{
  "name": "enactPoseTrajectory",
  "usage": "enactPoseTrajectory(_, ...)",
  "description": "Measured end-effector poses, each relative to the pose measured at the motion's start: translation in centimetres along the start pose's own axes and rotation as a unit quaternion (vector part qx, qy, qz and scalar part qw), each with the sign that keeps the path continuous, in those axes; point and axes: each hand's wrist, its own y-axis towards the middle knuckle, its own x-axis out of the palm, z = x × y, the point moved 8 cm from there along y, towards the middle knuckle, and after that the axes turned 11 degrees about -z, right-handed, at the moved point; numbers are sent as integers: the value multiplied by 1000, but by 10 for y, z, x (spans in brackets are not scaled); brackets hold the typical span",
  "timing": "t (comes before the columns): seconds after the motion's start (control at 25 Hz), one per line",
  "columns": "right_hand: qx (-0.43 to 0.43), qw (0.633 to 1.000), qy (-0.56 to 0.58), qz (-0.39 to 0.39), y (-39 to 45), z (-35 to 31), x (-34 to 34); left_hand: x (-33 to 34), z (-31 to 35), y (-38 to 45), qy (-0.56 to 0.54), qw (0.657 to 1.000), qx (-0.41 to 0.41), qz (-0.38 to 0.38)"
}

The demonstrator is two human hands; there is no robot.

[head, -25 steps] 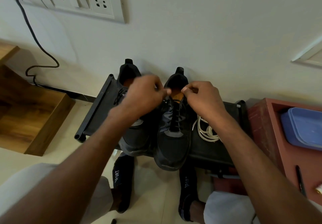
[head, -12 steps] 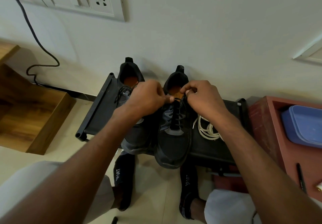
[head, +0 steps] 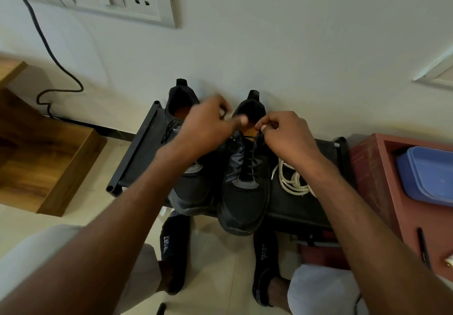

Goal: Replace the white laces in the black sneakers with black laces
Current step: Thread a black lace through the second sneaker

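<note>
Two black sneakers stand side by side on a low black rack (head: pixel 137 158) against the wall. The right sneaker (head: pixel 245 192) is laced with a black lace (head: pixel 247 165) up its tongue. My right hand (head: pixel 286 138) pinches the lace end at the top right eyelets. My left hand (head: pixel 208 126), blurred, hovers over the shoe's collar with curled fingers, and what it holds cannot be made out. The left sneaker (head: pixel 188 192) lies partly under my left forearm. A loose pile of white laces (head: pixel 291 180) rests on the rack to the right.
A red wooden shelf (head: pixel 367 167) holding a blue plastic box (head: pixel 426 175) stands at the right. To the left is a wooden step (head: pixel 44 158), with a black cable (head: pixel 56 60) running down the wall. My socked feet (head: pixel 171 248) rest on the tiled floor below the rack.
My left hand has lifted up and to the left, away from the right hand, and blurs with motion. The right hand stays at the top eyelets.
</note>
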Motion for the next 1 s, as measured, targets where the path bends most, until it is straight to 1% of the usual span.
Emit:
enactPoseTrajectory(0.04,1,1000,-4,1,0,0,0,12,-3,2,76,997,-2,-30)
enactPoseTrajectory(0.08,2,1000,-7,2,0,-1,0,20,-3,2,107,993,3,-48)
enactPoseTrajectory(0.16,0,1000,-14,-7,0,-1,1,19,-2,3,117,992,6,-37)
enactPoseTrajectory(0.2,-2,1000,-22,-16,0,-2,2,15,-2,5,106,994,2,-31)
enactPoseTrajectory(0.28,-3,998,-46,-35,0,-1,5,13,-2,5,23,999,-15,-35)
enactPoseTrajectory(0.36,-12,997,-69,-23,-1,-3,5,12,-7,5,-45,998,-35,-37)
enactPoseTrajectory(0.44,-36,997,-62,16,-5,-14,-2,11,-11,7,-35,998,-40,-39)
enactPoseTrajectory(0.48,-56,997,-48,23,-7,-22,-4,9,-12,8,-17,999,-40,-34)
enactPoseTrajectory(0.52,-82,996,-42,9,-10,-32,-1,7,-12,7,5,999,-35,-18)
enactPoseTrajectory(0.56,-104,993,-50,-24,-14,-41,7,1,-10,6,32,999,-25,10)
enactPoseTrajectory(0.64,-116,980,-124,-105,-21,-49,33,-11,-1,0,87,993,4,74)
enactPoseTrajectory(0.68,-112,969,-174,-132,-25,-48,45,-16,4,-3,104,989,18,102)
enactPoseTrajectory(0.72,-108,961,-213,-140,-28,-48,53,-21,7,-6,113,986,28,123)
enactPoseTrajectory(0.8,-93,960,-237,-116,-28,-47,51,-28,10,-11,138,979,31,146)
enactPoseTrajectory(0.88,-73,967,-233,-77,-27,-46,38,-30,11,-12,164,974,23,154)
enactPoseTrajectory(1.0,-76,971,-223,-40,-28,-46,31,-30,8,-10,135,979,17,153)
